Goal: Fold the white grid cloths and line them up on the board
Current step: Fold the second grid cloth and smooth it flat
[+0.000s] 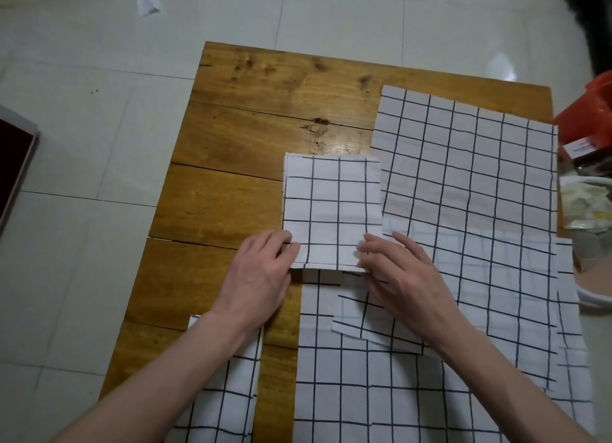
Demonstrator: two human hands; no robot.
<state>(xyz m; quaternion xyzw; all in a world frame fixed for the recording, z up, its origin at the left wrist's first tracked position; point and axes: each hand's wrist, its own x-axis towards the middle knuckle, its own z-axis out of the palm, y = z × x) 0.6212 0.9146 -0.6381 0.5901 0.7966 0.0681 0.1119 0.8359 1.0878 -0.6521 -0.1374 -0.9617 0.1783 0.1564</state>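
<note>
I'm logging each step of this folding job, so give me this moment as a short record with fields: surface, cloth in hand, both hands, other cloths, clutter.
surface: wooden board lying on a tiled floor
cloth in hand: small folded cloth, flat near the board's middle
left hand: left hand pressing the folded cloth's near left corner
right hand: right hand pressing its near right corner
other cloths: large cloth spread flat at the right; more grid cloths overlapping along the near edge
clutter: orange bag beside the board's right edge
</note>
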